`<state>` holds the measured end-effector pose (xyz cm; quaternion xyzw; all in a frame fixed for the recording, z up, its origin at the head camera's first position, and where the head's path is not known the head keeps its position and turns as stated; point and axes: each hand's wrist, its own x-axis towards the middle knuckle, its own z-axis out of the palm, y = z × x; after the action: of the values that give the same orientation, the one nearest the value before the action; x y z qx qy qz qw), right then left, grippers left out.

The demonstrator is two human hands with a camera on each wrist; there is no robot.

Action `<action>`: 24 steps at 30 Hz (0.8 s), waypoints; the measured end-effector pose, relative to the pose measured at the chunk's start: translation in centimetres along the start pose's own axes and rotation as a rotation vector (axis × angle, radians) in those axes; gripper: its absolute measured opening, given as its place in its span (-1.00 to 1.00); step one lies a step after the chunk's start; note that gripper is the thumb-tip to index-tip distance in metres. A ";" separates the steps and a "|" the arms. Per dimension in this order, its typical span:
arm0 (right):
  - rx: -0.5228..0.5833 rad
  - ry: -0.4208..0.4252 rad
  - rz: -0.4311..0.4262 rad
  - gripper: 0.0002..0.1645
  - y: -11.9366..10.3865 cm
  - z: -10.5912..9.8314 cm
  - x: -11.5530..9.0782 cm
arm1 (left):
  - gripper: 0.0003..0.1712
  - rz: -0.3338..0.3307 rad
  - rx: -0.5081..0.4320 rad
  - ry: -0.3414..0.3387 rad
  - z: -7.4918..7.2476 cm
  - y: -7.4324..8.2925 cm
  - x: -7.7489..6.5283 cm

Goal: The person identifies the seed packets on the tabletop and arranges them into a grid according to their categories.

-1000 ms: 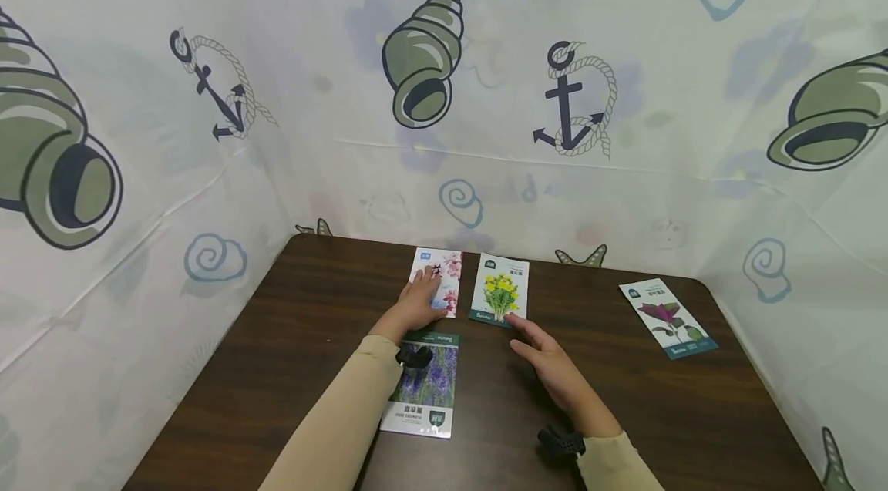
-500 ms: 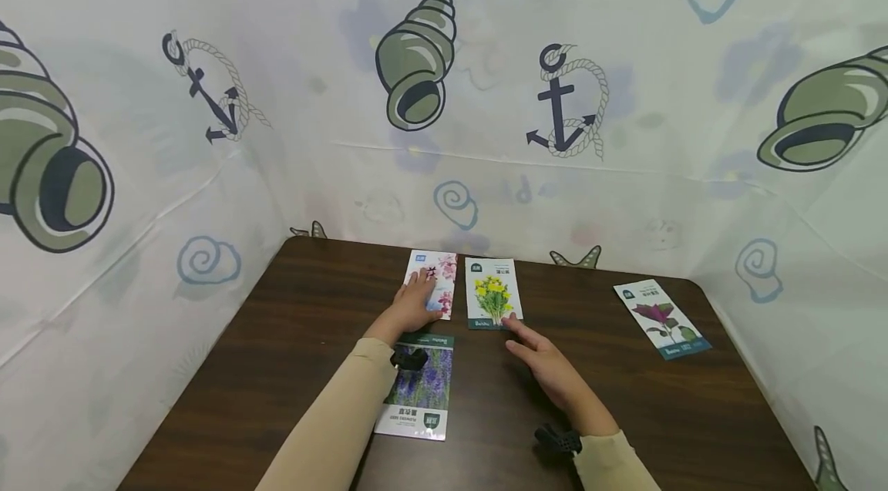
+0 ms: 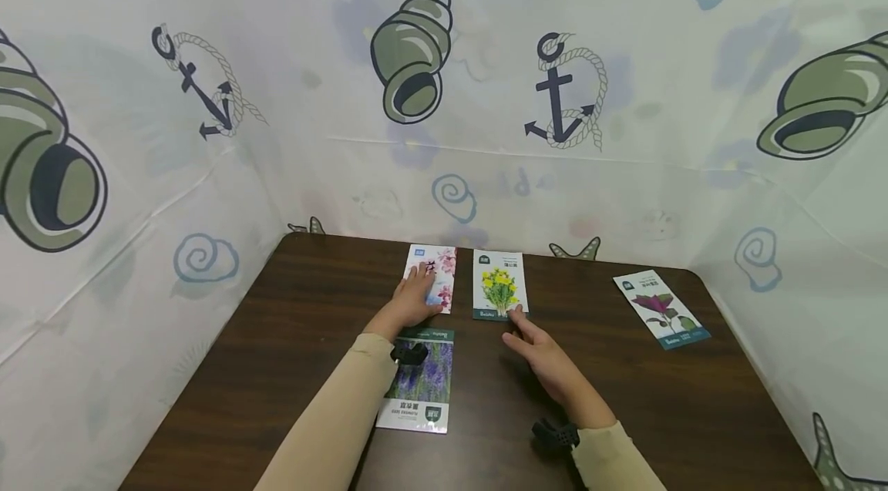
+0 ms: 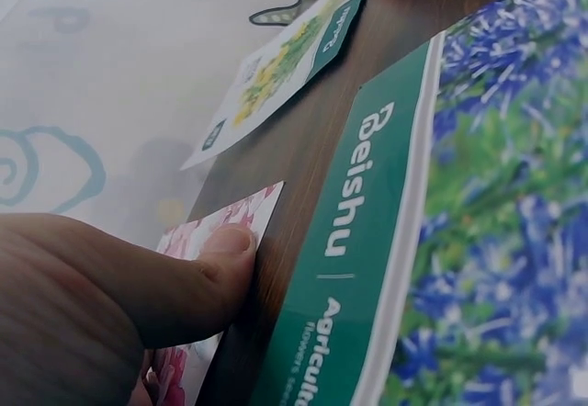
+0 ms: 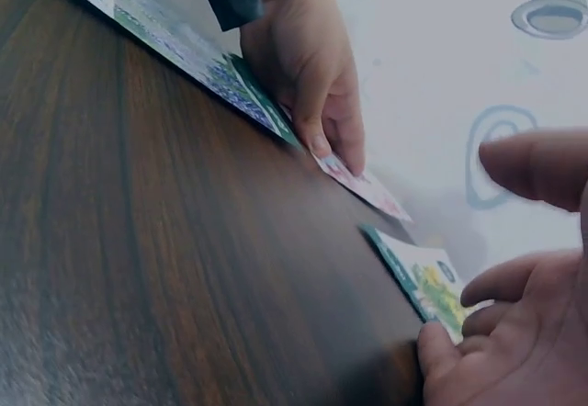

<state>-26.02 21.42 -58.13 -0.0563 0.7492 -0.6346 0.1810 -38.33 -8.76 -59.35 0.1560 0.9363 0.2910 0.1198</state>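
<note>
My left hand [image 3: 411,304] rests on a seed packet with pink blossoms [image 3: 446,266], its fingers laid over the left part. In the left wrist view the thumb [image 4: 230,245] lies on that packet near its edge. Just right of it, a seed packet with yellow flowers [image 3: 499,284] lies flat, and my right hand [image 3: 551,368] touches its lower right corner with extended fingertips. Below the left hand is a larger seed packet with purple lavender [image 3: 426,379], partly covered by the left wrist and sleeve.
Off to the right, a seed packet with a dark purple flower [image 3: 661,309] lies at a slant on the brown wooden table [image 3: 312,368]. A pale curtain [image 3: 312,75] printed with shells and anchors encloses the table's back and sides.
The yellow-flower packet first slid left toward the pink one, then back right, and now sits straighter. My right fingertips moved with it. The left hand stayed on the pink-blossom packet.
</note>
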 end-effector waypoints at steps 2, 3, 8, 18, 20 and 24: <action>0.041 -0.015 -0.014 -0.09 0.3 -0.1 0.0 | 0.04 -0.001 0.003 0.005 -0.1 0.2 -0.3; 0.055 -0.026 -0.023 -0.09 0.4 -0.2 0.0 | 0.04 0.000 0.005 0.004 -0.1 0.2 -0.4; 0.142 -0.056 -0.083 -0.06 0.8 -1.4 0.0 | 0.01 0.013 0.015 0.020 -0.5 0.5 -0.7; 0.413 0.270 -0.423 -0.32 2.2 -10.4 -2.6 | 0.02 0.010 -0.029 0.019 -0.7 1.0 -0.7; 0.496 0.369 -0.483 -0.34 2.7 -12.5 -3.7 | 0.02 0.006 -0.030 0.013 -0.6 0.9 -0.7; 0.590 0.522 -0.516 -0.34 3.6 -15.3 -5.6 | 0.01 0.010 -0.015 0.021 -0.5 0.7 -0.6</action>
<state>-25.56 38.13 -58.48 -0.0252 0.5187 -0.8377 -0.1688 -37.75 -8.68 -58.51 0.1568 0.9344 0.3004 0.1096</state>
